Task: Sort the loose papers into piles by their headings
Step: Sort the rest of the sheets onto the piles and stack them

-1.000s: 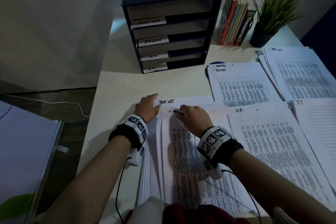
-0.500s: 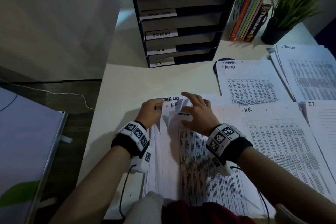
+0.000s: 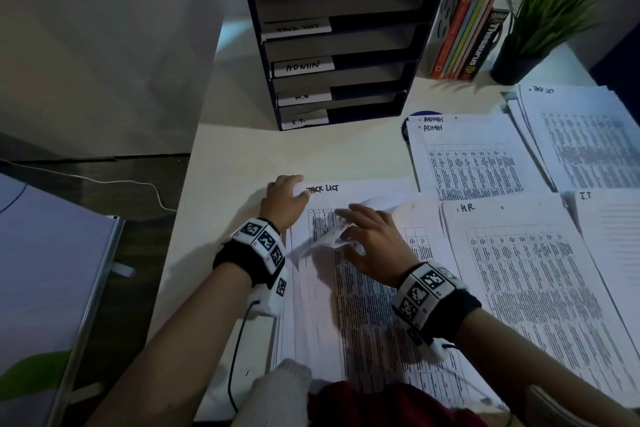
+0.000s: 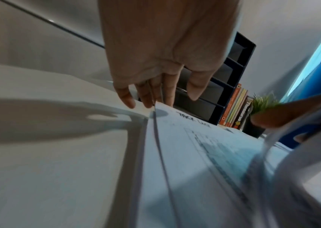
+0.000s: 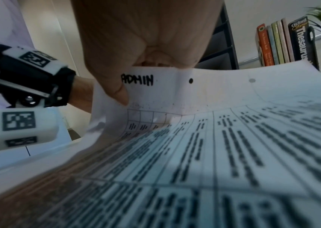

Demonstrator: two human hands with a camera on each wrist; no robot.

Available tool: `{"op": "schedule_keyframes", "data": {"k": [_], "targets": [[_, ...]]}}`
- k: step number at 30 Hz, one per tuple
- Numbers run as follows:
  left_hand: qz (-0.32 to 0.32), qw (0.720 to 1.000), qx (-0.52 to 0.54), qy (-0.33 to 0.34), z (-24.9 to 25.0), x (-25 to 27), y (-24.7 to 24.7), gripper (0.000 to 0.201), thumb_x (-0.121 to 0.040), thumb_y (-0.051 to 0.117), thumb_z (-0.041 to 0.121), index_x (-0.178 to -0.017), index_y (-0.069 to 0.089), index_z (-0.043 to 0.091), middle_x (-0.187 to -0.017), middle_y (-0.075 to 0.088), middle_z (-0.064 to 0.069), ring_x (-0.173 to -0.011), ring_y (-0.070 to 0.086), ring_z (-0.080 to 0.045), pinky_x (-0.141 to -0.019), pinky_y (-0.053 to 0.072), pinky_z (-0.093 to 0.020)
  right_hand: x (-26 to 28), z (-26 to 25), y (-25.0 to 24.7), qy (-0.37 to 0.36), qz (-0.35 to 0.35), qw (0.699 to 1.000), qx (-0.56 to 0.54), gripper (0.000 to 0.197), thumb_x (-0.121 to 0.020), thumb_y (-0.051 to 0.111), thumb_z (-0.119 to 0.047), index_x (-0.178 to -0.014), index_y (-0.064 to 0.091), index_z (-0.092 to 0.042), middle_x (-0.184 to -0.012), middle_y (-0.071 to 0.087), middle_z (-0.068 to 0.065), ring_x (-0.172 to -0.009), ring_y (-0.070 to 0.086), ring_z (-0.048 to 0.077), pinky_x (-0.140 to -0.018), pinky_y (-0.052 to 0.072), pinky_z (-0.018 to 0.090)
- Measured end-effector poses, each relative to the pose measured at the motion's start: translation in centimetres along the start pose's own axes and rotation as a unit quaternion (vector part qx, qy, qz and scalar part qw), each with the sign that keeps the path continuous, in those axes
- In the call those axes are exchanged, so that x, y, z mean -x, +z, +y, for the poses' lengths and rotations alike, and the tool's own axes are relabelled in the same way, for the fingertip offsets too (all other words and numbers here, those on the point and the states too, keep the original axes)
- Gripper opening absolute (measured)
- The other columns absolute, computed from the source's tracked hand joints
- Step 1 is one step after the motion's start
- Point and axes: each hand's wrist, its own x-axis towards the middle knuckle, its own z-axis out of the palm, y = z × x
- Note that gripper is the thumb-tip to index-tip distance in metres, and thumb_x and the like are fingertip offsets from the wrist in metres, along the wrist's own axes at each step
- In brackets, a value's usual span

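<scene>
The loose stack of printed papers (image 3: 360,329) lies on the white table (image 3: 294,152) in front of me. My left hand (image 3: 282,199) presses with straight fingers (image 4: 148,98) on the stack's far left corner, beside a sheet headed TASK LIST (image 3: 367,189). My right hand (image 3: 370,239) pinches the top edge of a sheet headed ADMIN (image 5: 194,86) and curls it up off the stack; the thumb (image 5: 116,86) lies beside the heading. Sorted piles lie to the right: ADMIN (image 3: 467,156), TASK LIST (image 3: 585,139), H.R. (image 3: 519,270) and I.T. (image 3: 613,239).
A dark tray organiser (image 3: 339,45) with labelled shelves stands at the back of the table. Books (image 3: 464,28) and a potted plant (image 3: 540,21) stand to its right. The table's left edge drops to the floor, where a cable (image 3: 104,182) runs.
My right hand has taken the ADMIN sheet's top edge and lifted it toward me, uncovering the TASK LIST sheet below. My left hand has stayed at the stack's corner.
</scene>
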Motion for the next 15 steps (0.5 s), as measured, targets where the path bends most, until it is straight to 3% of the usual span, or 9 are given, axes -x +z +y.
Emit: {"op": "schedule_keyframes", "data": {"k": [7,12,14,15], "targets": [[0.021,0.992,-0.104,0.073,-0.6,0.7,-0.1,0.045,-0.092,0.047,0.012,-0.137,0.042,0.016,-0.145,0.038,-0.005,-0.134,0.035,-0.02,-0.112,0.026,-0.034,0.1,-0.2,0.5,0.018,-0.01,1.0,0.013,0.023,-0.067,0.079,-0.013,-0.088,0.073,-0.014,-0.139,0.047,0.014,-0.125,0.047,0.037,-0.095,0.039,0.057],[0.026,0.99,-0.109,0.09,-0.8,1.6,0.1,0.046,-0.092,0.05,0.009,-0.137,0.042,0.013,-0.148,0.035,-0.005,-0.136,0.032,-0.02,-0.114,0.023,-0.031,-0.2,-0.3,0.5,0.023,-0.038,0.999,0.008,0.022,-0.067,0.078,-0.012,-0.087,0.072,-0.012,-0.138,0.048,0.016,-0.122,0.05,0.038,-0.094,0.039,0.059],[0.039,0.988,-0.114,0.095,-0.6,1.8,0.0,0.045,-0.092,0.05,0.009,-0.136,0.043,0.012,-0.147,0.037,-0.005,-0.135,0.034,-0.02,-0.113,0.023,-0.03,-0.3,-0.2,0.3,0.026,-0.051,0.998,-0.003,0.021,-0.076,0.069,-0.022,-0.093,0.069,-0.01,-0.137,0.049,0.013,-0.123,0.049,0.034,-0.1,0.035,0.059],[0.044,0.987,-0.119,0.097,-0.5,2.0,-0.1,0.046,-0.092,0.049,0.009,-0.137,0.041,0.012,-0.147,0.037,-0.005,-0.135,0.035,-0.02,-0.113,0.023,-0.03,-0.3,-0.3,0.1,0.024,-0.051,0.998,-0.013,0.029,-0.081,0.059,-0.033,-0.098,0.067,-0.011,-0.134,0.053,0.011,-0.121,0.052,0.03,-0.105,0.03,0.057]]}}
